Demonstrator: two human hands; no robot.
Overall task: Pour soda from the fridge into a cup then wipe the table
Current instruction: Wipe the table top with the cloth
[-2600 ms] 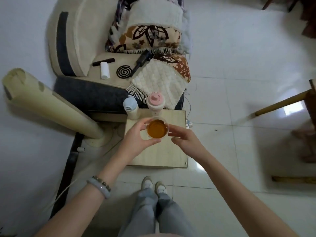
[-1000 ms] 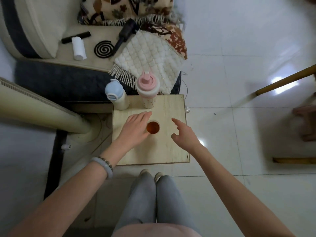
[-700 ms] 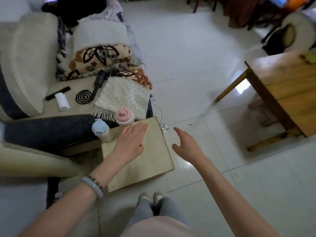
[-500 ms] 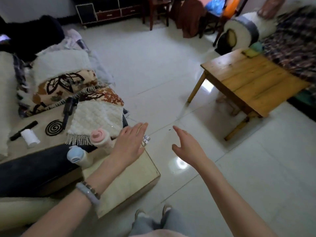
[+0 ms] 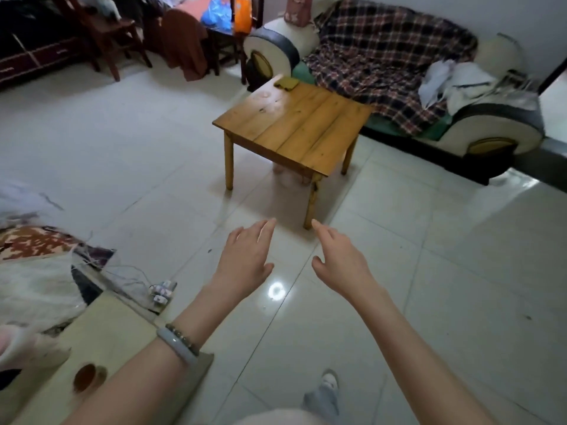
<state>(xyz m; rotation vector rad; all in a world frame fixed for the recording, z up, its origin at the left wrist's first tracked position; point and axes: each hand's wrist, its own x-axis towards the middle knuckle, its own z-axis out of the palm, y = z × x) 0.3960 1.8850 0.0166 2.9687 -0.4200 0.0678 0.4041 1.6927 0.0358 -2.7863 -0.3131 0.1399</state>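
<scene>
Broadly, a sofa under a plaid blanket fills the upper right, a wooden table stands on white tiles at upper centre, and a low pale stand sits in the lower left corner. Both hands hang in mid-air at centre frame, holding nothing: the left hand has straight fingers close together and the thumb out, while the right hand has its forefinger extended and the rest loosely relaxed. Smaller still, the cup of amber soda rests on the stand at lower left, blurred, and a yellow-green cloth lies on the table's far corner.
</scene>
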